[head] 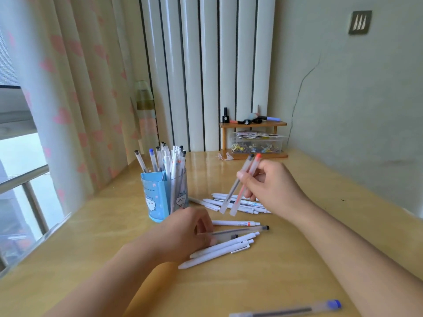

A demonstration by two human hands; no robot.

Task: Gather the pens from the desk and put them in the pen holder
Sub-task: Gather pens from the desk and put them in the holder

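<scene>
Head view, only view available. Right hand [272, 186] raised off the bench [309, 266], fingers pinched shut on two clear pens [238, 186], one black-capped, one red-capped, held side by side, caps up and away, tips slanting down toward the left hand. Left hand [185, 234] lies low on the bench, fingers curled onto the near cluster of pens [231, 243]; whether it has a firm grip or merely rests on them, cannot tell. Pen holder [164, 195], blue, already well stocked with upright pens, stands just beyond the left hand and to the left of the right hand; the left hand is nearer it. Judgement: the held pair must swing leftward and tip nearer upright to drop in. A second cluster of white pens [238, 203] lies under the right hand, long axes running left-right. One blue-capped pen [286, 311] lies nearest the body, blurred. Bench is glossy yellow wood, set in a corner: curtain [68, 99] left, radiator [206, 65] behind, small shelf [254, 138] beyond the right hand.
</scene>
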